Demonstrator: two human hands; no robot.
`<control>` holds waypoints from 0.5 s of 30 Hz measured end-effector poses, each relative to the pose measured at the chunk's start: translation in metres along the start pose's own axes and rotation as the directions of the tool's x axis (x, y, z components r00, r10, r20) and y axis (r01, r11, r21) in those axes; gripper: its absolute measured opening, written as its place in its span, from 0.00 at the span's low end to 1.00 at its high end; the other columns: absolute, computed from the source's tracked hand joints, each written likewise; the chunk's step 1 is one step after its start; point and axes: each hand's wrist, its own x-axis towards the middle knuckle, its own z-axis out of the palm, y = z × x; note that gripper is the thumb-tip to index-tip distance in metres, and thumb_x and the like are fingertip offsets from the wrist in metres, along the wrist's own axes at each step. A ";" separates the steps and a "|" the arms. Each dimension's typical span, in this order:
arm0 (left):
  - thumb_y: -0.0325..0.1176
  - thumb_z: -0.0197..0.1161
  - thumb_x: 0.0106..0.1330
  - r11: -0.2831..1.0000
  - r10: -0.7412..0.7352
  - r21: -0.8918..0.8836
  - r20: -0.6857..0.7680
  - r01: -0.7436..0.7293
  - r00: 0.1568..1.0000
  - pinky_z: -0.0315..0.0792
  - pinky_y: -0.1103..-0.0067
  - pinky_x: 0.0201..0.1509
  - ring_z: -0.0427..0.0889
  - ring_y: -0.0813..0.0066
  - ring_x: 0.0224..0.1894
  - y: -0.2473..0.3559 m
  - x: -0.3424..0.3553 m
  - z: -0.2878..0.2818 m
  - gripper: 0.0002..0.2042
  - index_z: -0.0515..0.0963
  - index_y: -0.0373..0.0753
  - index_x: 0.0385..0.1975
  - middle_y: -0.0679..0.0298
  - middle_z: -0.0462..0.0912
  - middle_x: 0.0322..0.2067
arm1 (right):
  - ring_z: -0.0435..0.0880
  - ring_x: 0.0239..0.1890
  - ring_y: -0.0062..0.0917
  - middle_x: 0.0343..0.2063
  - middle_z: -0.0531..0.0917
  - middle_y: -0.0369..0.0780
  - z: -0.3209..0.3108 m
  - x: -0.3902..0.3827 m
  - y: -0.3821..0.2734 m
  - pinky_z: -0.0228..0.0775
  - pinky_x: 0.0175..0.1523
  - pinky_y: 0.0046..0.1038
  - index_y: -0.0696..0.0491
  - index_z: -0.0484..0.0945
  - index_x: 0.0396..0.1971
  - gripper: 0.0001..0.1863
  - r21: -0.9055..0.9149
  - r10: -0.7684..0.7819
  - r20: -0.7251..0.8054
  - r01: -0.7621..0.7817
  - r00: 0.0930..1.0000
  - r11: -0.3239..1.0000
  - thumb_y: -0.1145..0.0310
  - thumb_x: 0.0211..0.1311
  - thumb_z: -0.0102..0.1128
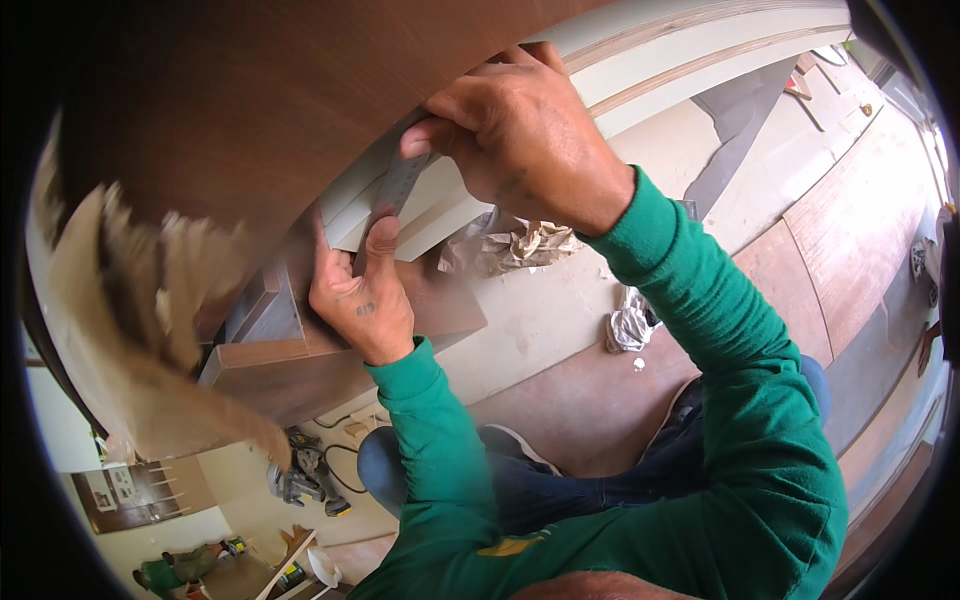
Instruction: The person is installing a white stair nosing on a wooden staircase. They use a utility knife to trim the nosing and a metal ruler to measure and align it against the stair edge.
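Panel [300, 90]: brown and broad, it fills my upper view; its curved lower edge runs just above my hands.
Ruler [402, 185]: slim, grey and marked, it slants between my two thumbs, below the panel edge. I cannot tell whether its top end touches that edge.
Left hand [365, 300]: thumb and fingers close together on the ruler's lower end. A light, firm pinch should serve best; squeezing hard could twist the strip.
Right hand [525, 140]: the thumb lies at the ruler's upper end, the fingers bent by the panel edge, their tips hidden. I cannot tell whether they clamp anything. I would steady the end with the thumb alone, clear of the marks.
Angle: I judge the ruler wants to lie flat and straight; a tilt would spoil any reading. My eye belongs square over the marks.
Pale boards [690, 60]: they stretch off to the right behind my right hand, a good line to check straightness by.
Wood piece [300, 385]: below my left wrist; a knock there could shift my grip.
Torn sheet [130, 310]: loose at my left, best kept off the ruler.
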 end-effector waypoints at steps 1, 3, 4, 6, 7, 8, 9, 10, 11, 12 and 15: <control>0.44 0.83 0.67 1.000 -0.004 0.006 -0.005 0.004 1.000 0.80 0.75 0.60 0.89 0.72 0.48 0.001 -0.001 0.001 0.42 0.71 0.24 0.74 0.54 0.92 0.48 | 0.83 0.55 0.37 0.34 0.90 0.33 -0.004 -0.002 0.002 0.66 0.55 0.42 0.42 0.89 0.36 0.04 -0.002 0.009 0.010 -0.009 1.000 1.000 0.60 0.65 0.74; 0.42 0.84 0.66 1.000 -0.009 -0.018 -0.012 0.008 1.000 0.80 0.74 0.60 0.89 0.72 0.50 -0.001 -0.003 0.007 0.42 0.72 0.25 0.74 0.54 0.92 0.49 | 0.83 0.55 0.38 0.34 0.90 0.34 -0.008 -0.003 0.005 0.67 0.54 0.42 0.43 0.88 0.35 0.06 -0.021 0.016 0.041 -0.015 0.999 1.000 0.59 0.66 0.73; 0.42 0.84 0.66 1.000 0.001 -0.018 -0.008 -0.001 1.000 0.80 0.74 0.61 0.89 0.72 0.50 -0.005 -0.002 0.006 0.42 0.71 0.25 0.74 0.54 0.92 0.49 | 0.83 0.55 0.39 0.34 0.89 0.34 -0.007 -0.002 0.005 0.68 0.54 0.42 0.44 0.88 0.34 0.07 -0.028 0.017 0.061 -0.015 0.998 0.999 0.58 0.66 0.73; 0.43 0.83 0.66 0.999 0.022 -0.044 0.002 -0.022 1.000 0.80 0.74 0.61 0.88 0.72 0.51 -0.008 0.000 0.007 0.42 0.71 0.25 0.74 0.54 0.91 0.50 | 0.83 0.55 0.39 0.34 0.89 0.34 -0.009 0.001 0.006 0.69 0.55 0.42 0.45 0.88 0.35 0.09 -0.029 0.006 0.072 -0.004 0.997 1.000 0.56 0.68 0.72; 0.43 0.83 0.67 0.997 0.021 -0.068 0.010 -0.021 1.000 0.79 0.74 0.62 0.88 0.72 0.51 -0.011 -0.001 0.008 0.42 0.71 0.25 0.74 0.55 0.91 0.51 | 0.84 0.55 0.39 0.34 0.89 0.34 -0.009 0.000 0.012 0.69 0.56 0.43 0.45 0.89 0.36 0.10 -0.019 0.001 0.073 0.001 0.997 1.000 0.55 0.69 0.72; 0.44 0.83 0.67 0.997 0.033 -0.076 0.007 -0.033 0.999 0.79 0.74 0.62 0.88 0.72 0.51 -0.010 0.001 0.005 0.42 0.70 0.25 0.75 0.55 0.91 0.51 | 0.84 0.55 0.39 0.34 0.90 0.33 -0.008 0.003 0.012 0.69 0.56 0.43 0.44 0.90 0.37 0.11 0.008 -0.017 0.066 0.017 0.998 1.000 0.53 0.70 0.72; 0.44 0.82 0.68 0.998 0.018 -0.057 0.021 -0.017 1.000 0.78 0.74 0.63 0.87 0.72 0.52 -0.008 0.002 0.001 0.43 0.70 0.25 0.75 0.55 0.91 0.51 | 0.84 0.54 0.38 0.34 0.90 0.33 -0.008 0.005 0.010 0.69 0.57 0.43 0.44 0.91 0.39 0.12 0.067 0.019 0.093 -0.025 0.995 0.997 0.52 0.70 0.71; 0.45 0.82 0.68 0.999 0.002 -0.037 0.034 0.000 0.999 0.78 0.75 0.63 0.87 0.73 0.52 -0.005 0.003 -0.004 0.43 0.69 0.25 0.76 0.55 0.91 0.52 | 0.85 0.54 0.38 0.33 0.90 0.33 -0.008 0.007 0.006 0.69 0.58 0.44 0.43 0.92 0.41 0.13 0.125 0.053 0.124 -0.069 0.991 0.990 0.51 0.71 0.71; 0.45 0.81 0.69 0.999 -0.018 -0.031 0.053 0.019 0.998 0.77 0.75 0.63 0.87 0.73 0.52 -0.004 0.003 -0.002 0.43 0.68 0.25 0.76 0.56 0.91 0.52 | 0.86 0.53 0.38 0.33 0.90 0.33 -0.011 0.008 0.004 0.69 0.59 0.44 0.43 0.92 0.43 0.14 0.166 0.089 0.160 -0.116 0.983 0.979 0.49 0.72 0.71; 0.45 0.79 0.71 1.000 0.000 -0.021 0.062 0.002 0.998 0.76 0.76 0.64 0.86 0.73 0.52 -0.005 0.004 -0.002 0.44 0.66 0.25 0.78 0.55 0.91 0.52 | 0.87 0.50 0.36 0.32 0.91 0.33 -0.009 0.009 0.002 0.68 0.60 0.45 0.41 0.94 0.47 0.16 0.063 0.057 0.102 -0.063 0.993 0.996 0.48 0.72 0.70; 0.45 0.79 0.72 0.999 0.008 -0.052 0.029 -0.007 1.000 0.76 0.76 0.64 0.86 0.72 0.52 -0.006 0.002 0.002 0.44 0.65 0.26 0.79 0.55 0.90 0.52 | 0.88 0.49 0.35 0.31 0.92 0.32 -0.006 0.009 0.004 0.67 0.60 0.44 0.42 0.95 0.44 0.14 0.114 0.048 0.030 -0.051 0.998 0.992 0.49 0.71 0.72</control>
